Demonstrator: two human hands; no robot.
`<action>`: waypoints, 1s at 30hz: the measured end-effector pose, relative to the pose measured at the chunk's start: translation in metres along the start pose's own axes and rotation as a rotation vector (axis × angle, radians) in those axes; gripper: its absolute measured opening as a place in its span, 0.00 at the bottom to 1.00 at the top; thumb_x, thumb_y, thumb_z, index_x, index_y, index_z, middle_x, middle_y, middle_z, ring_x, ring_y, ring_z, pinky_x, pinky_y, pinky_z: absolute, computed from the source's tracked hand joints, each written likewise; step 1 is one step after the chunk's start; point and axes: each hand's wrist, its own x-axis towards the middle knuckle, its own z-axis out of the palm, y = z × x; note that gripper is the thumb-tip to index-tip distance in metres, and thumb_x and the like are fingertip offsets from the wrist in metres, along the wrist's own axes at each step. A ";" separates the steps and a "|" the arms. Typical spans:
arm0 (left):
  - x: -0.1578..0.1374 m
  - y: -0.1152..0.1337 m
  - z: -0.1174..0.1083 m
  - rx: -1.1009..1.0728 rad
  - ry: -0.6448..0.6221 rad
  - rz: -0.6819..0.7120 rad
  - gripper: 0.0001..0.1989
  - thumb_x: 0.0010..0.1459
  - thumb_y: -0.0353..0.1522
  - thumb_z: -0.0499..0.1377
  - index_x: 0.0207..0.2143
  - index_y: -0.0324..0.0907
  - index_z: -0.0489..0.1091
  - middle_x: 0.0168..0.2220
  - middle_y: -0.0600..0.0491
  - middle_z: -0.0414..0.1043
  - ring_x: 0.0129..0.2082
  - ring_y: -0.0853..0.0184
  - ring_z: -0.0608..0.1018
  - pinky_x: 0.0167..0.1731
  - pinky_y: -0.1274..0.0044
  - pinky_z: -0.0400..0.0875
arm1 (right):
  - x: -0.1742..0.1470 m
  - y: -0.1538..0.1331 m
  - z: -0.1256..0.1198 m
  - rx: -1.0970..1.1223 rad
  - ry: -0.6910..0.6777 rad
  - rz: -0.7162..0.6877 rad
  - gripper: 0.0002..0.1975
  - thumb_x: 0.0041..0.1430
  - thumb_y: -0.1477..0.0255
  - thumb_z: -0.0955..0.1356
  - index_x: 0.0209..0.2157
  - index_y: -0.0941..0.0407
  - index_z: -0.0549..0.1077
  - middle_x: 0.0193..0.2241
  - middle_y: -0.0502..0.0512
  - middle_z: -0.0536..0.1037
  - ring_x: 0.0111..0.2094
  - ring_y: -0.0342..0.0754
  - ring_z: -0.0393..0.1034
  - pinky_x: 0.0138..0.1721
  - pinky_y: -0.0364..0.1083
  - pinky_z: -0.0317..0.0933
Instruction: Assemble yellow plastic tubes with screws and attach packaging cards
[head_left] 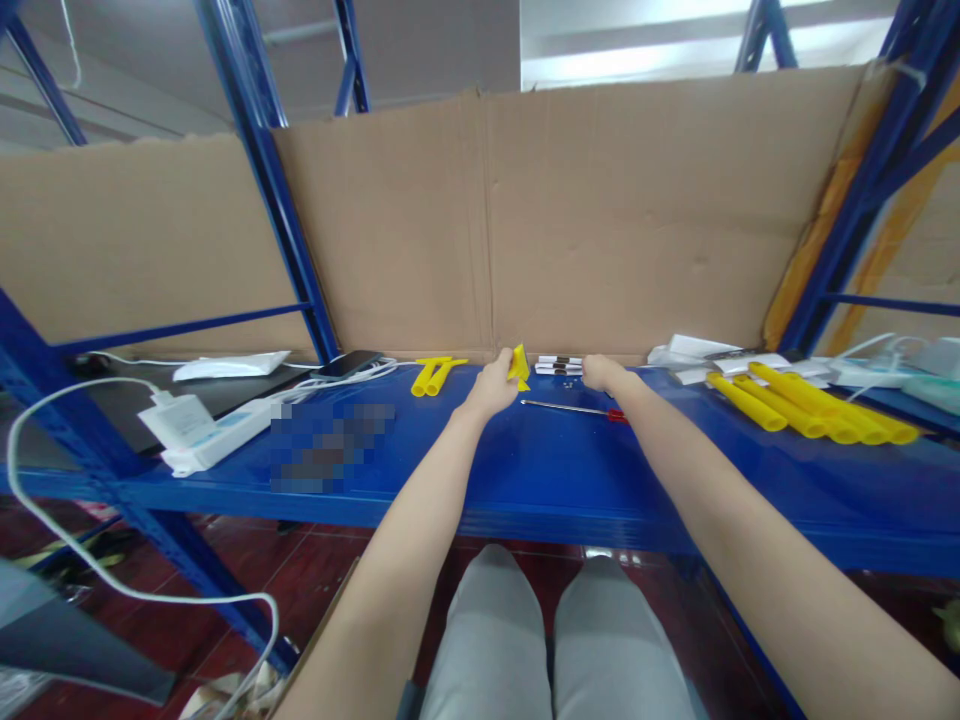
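My left hand [495, 388] is closed around a yellow plastic piece [520, 366] with a flared, flat end, held just above the blue shelf. To the right, my right hand [602, 373] reaches down with its fingers drawn together; what they hold, if anything, is hidden. Beside those fingers lie several small white-and-black pieces [556, 366] in a stack, and some tiny metal bits [571, 383]. A screwdriver [570, 407] with a red handle rests in front of both hands, partly covered by my right forearm.
Yellow T-shaped pieces [435, 376] lie left of my hands. Several yellow tubes [810, 405] are piled at the right, by white packets [694, 352]. A power strip [217, 440], cables and a dark phone [351, 364] occupy the left. A cardboard panel [585, 220] stands behind.
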 end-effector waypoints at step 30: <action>-0.001 0.002 0.000 -0.009 -0.006 -0.009 0.16 0.55 0.23 0.54 0.46 0.42 0.62 0.46 0.45 0.73 0.41 0.61 0.78 0.43 0.71 0.70 | -0.006 -0.007 0.004 0.122 -0.094 -0.079 0.24 0.56 0.81 0.62 0.53 0.57 0.73 0.47 0.61 0.78 0.46 0.50 0.74 0.47 0.41 0.62</action>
